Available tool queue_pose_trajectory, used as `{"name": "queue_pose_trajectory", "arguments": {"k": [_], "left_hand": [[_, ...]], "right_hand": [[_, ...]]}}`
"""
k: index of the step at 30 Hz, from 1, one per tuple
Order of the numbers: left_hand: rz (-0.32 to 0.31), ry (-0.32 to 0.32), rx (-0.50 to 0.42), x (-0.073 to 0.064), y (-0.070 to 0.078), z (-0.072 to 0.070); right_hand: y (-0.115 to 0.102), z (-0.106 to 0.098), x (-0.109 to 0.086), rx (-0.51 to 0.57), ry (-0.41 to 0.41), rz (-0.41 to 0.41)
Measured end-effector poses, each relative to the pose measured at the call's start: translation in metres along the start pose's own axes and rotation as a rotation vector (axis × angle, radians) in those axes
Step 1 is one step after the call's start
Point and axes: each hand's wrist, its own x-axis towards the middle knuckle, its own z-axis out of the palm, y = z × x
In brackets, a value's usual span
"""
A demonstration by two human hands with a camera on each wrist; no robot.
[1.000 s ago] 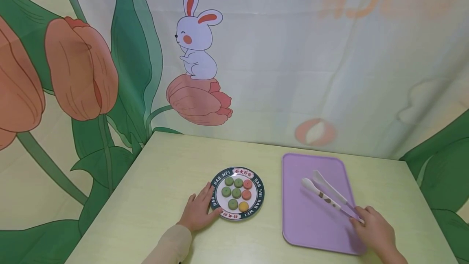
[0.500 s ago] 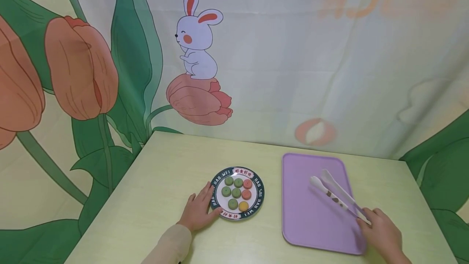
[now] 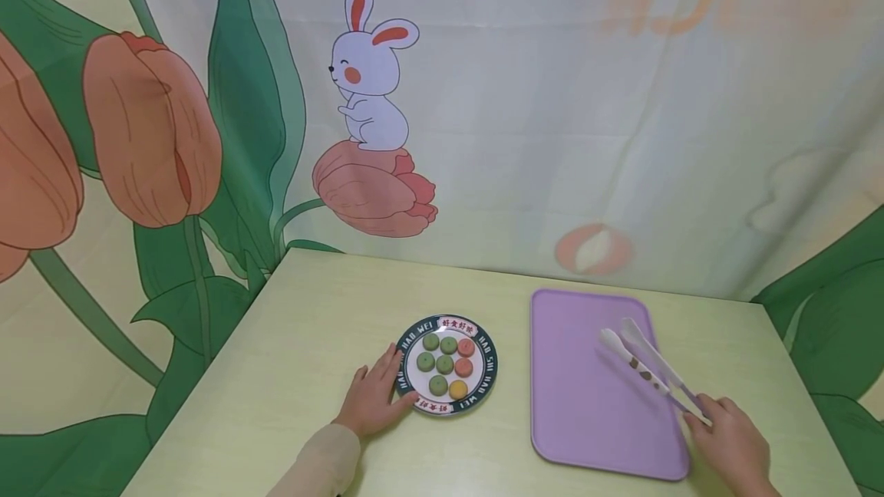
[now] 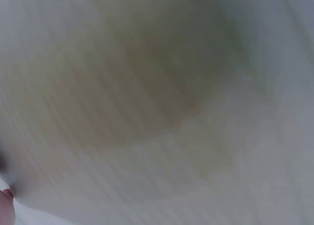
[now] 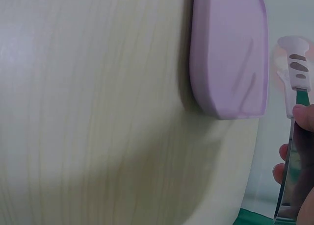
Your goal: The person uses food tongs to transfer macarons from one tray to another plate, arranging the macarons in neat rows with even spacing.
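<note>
My left hand (image 3: 371, 399) rests at the left edge of a round plate (image 3: 489, 363), fingers extended along the rim and thumb on its lower left. On the plate lie several small round green cakes (image 3: 445, 365), two pink ones (image 3: 464, 367) and one yellow one (image 3: 458, 390). Farther right, my right hand (image 3: 733, 442) grips a pair of tongs (image 3: 648, 376) by the handles. White tips with brown patches stand slightly apart over the purple tray (image 3: 576, 413), with nothing between them. In the right wrist view, fingers and thumb wrap the shiny metal handle (image 5: 293, 168).
All of this is on a pale wood-grain table (image 3: 345, 290). The tray lies right of the plate, with a strip of table between them. A printed curtain (image 3: 497, 136) with a rabbit and tulips hangs behind. Mostly blurred tabletop (image 4: 147, 176) fills the left wrist view.
My right hand has moved right and slightly down, carrying the tongs toward the tray's right side. My left hand, the plate and the cakes have stayed in place.
</note>
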Motion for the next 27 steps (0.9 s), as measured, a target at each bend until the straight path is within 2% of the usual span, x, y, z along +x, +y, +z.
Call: {"name": "queue_pose_trajectory", "arguments": {"k": [10, 19, 23, 27], "left_hand": [[-0.010, -0.010, -0.004, 0.000, 0.002, -0.002], [-0.012, -0.005, -0.003, 0.000, 0.002, -0.002], [-0.012, -0.007, -0.001, 0.000, 0.002, -0.003], [-0.011, -0.009, -0.004, 0.000, 0.002, -0.003]], "right_hand": [[0.007, 0.000, -0.003, -0.010, -0.006, 0.022], [0.012, 0.001, -0.005, -0.006, 0.052, 0.078], [0.014, 0.001, -0.004, -0.014, 0.027, 0.133], [0.014, 0.000, -0.004, -0.013, 0.016, 0.142]]}}
